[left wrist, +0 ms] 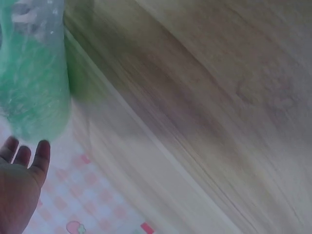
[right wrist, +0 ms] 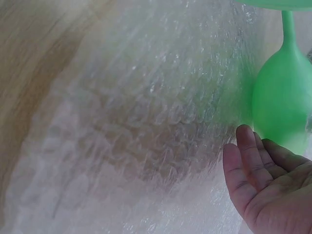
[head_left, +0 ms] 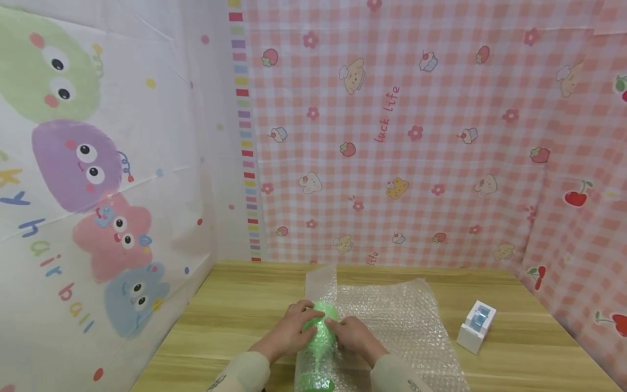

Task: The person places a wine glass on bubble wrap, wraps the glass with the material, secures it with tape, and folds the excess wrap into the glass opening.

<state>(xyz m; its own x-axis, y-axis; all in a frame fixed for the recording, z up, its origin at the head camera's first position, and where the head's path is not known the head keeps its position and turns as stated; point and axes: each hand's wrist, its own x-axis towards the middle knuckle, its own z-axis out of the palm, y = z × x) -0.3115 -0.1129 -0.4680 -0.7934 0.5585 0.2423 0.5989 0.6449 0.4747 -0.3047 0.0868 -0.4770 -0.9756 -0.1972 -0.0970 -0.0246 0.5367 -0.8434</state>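
A green goblet (head_left: 320, 333) lies on its side on a sheet of bubble wrap (head_left: 392, 316), with a layer of the wrap over its left part. In the left wrist view the covered bowl (left wrist: 36, 87) looks blurred through the plastic. My left hand (head_left: 296, 329) holds the wrapped bowl from the left, its fingers bent across the top. From the right, my right hand (head_left: 355, 335) touches the bowl's side. The right wrist view shows the bare green bowl (right wrist: 280, 97) and stem, with the slightly bent fingers (right wrist: 251, 151) beside them.
A small white box-shaped holder (head_left: 477, 326) with a light blue piece inside stands to the right on the wooden table (head_left: 529, 337). Bubble wrap spreads right of the goblet. Patterned cloths (head_left: 392, 163) hang behind and at both sides.
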